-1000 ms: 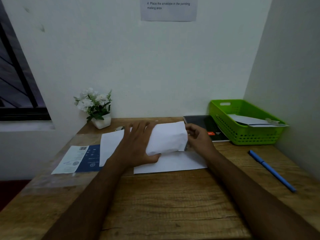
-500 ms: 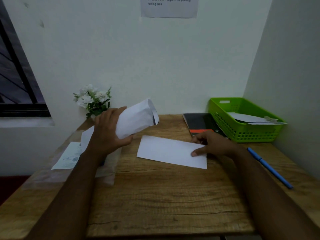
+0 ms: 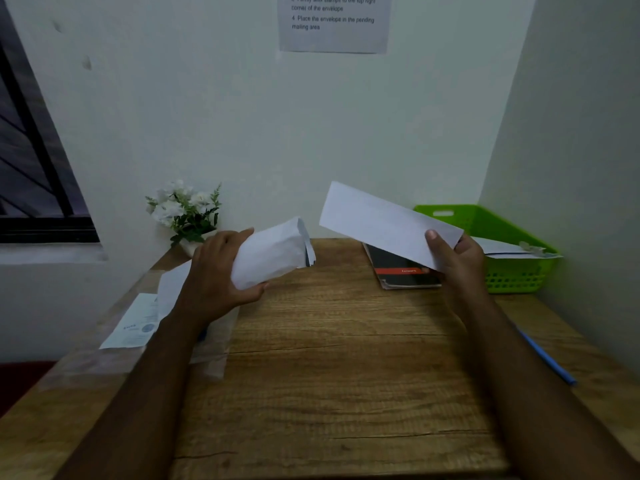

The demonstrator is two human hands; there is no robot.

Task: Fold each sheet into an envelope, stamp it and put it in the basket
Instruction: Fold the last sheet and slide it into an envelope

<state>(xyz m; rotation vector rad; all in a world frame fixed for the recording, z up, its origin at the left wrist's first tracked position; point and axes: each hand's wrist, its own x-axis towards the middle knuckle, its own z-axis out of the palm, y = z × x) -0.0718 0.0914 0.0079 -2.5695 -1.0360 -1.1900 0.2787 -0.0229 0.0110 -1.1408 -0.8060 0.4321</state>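
My left hand (image 3: 216, 278) grips a folded white bundle of paper (image 3: 273, 252) above the left half of the wooden desk (image 3: 329, 358). My right hand (image 3: 457, 256) pinches the right end of a long white envelope (image 3: 384, 223), thumb on top, and holds it tilted in the air over the back of the desk. The green basket (image 3: 512, 271) stands at the back right with white paper (image 3: 502, 247) lying in it. A white sheet (image 3: 171, 285) lies on the desk behind my left wrist.
A black notebook with a red band (image 3: 401, 271) lies beside the basket. A blue pen (image 3: 547, 358) lies near the right edge. A white flower pot (image 3: 187, 216) stands at the back left. A printed leaflet (image 3: 135, 323) under clear plastic lies at the left. A notice (image 3: 334, 22) hangs on the wall.
My right hand has lifted the envelope off the desk and raised it to the right. My left hand still holds the folded bundle in the air.
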